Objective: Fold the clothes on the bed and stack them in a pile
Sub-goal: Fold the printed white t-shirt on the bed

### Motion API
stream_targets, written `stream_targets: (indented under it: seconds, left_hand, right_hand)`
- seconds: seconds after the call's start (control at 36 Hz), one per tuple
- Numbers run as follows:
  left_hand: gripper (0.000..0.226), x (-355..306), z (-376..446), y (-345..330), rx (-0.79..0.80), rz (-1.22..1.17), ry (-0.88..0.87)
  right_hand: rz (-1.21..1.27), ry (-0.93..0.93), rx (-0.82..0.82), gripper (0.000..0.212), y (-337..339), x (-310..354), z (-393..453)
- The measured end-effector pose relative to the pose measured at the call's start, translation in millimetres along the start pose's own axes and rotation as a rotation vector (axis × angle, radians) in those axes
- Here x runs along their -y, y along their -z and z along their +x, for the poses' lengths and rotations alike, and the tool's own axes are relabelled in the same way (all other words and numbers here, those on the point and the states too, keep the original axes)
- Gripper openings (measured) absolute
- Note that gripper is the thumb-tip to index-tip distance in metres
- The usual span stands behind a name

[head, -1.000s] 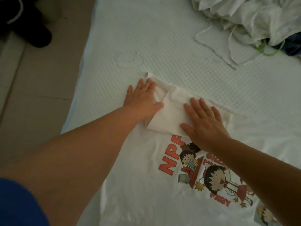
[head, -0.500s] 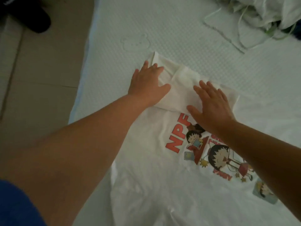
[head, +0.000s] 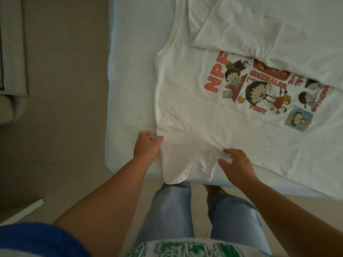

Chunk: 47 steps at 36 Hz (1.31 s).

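A white T-shirt (head: 187,108) with a cartoon print and red letters lies flat on the white bed (head: 130,71), one sleeve folded in over the chest at the top. Its lower part hangs over the bed's near edge. My left hand (head: 147,145) pinches the shirt's left side edge near the bottom, thumb and fingers curled on the cloth. My right hand (head: 235,164) sits on the shirt's lower part, fingers bent and gathering a small fold of fabric.
The bed's near left corner (head: 109,164) is rounded, with tan floor (head: 61,108) to the left and below. My legs in light jeans (head: 172,210) stand at the bed's edge. A pale furniture edge (head: 13,52) lies far left.
Both hands left the folded sleeve at the top and came down to the shirt's lower part near the bed edge. The view tilted down; the pile of other clothes is out of sight.
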<state>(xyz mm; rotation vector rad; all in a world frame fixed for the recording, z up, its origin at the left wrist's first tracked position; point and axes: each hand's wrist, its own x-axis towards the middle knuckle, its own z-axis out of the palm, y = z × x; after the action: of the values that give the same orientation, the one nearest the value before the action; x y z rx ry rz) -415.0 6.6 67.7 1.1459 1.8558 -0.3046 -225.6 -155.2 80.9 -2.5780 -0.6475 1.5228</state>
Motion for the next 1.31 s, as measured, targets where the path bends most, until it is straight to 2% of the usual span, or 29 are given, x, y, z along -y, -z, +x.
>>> stream_targets:
  seconds: [0.11,0.19,0.28,0.36,0.56,0.75,0.94,1.06,1.19,1.25,1.31]
  left_hand:
    - [0.019,3.7,6.6,-11.0,0.074,-0.22,-0.004]
    - [0.018,13.2,3.8,-23.0,0.113,-0.348,0.042]
    - [0.017,26.1,-8.1,-36.0,0.21,-0.538,0.162]
    - [0.02,37.7,-20.8,-41.3,0.267,-0.61,0.153]
    - [0.021,41.3,-37.9,-28.7,0.317,-0.638,0.118]
    - [0.012,20.5,-50.3,-25.3,0.155,-0.631,0.03]
    - [0.009,-55.4,-44.5,-4.7,0.112,-0.588,-0.146]
    - [0.011,-126.4,-26.7,4.6,0.16,-0.557,-0.255]
    - [0.012,-203.2,7.1,-5.7,0.232,-0.569,-0.193]
    - [0.007,-223.2,22.8,-13.6,0.265,-0.638,-0.144]
    - [0.015,-236.3,36.7,-20.7,0.333,-0.768,-0.093]
  right_hand:
    - [0.224,-0.149,-0.037,0.041,-13.3,-9.4,7.9]
    - [0.499,-0.274,-0.031,0.028,-25.4,-13.6,10.4]
    - [0.68,-0.291,0.062,0.018,-38.4,-16.2,7.1]
    - [0.845,-0.293,0.157,0.013,-46.4,-13.8,2.0]
    - [0.99,-0.258,0.121,0.011,-39.8,-12.8,-10.3]
    - [1.055,-0.207,0.118,0.005,-10.7,-5.6,-28.2]
    - [1.131,-0.127,-0.009,0.013,49.6,26.6,-12.4]
    - [1.187,-0.105,-0.087,0.007,95.5,54.4,11.2]
    - [1.259,-0.117,-0.204,0.005,138.9,85.6,61.1]
    - [1.316,-0.104,-0.198,0.007,148.6,93.5,87.7]
    - [1.335,-0.083,-0.14,0.008,154.4,97.6,113.2]
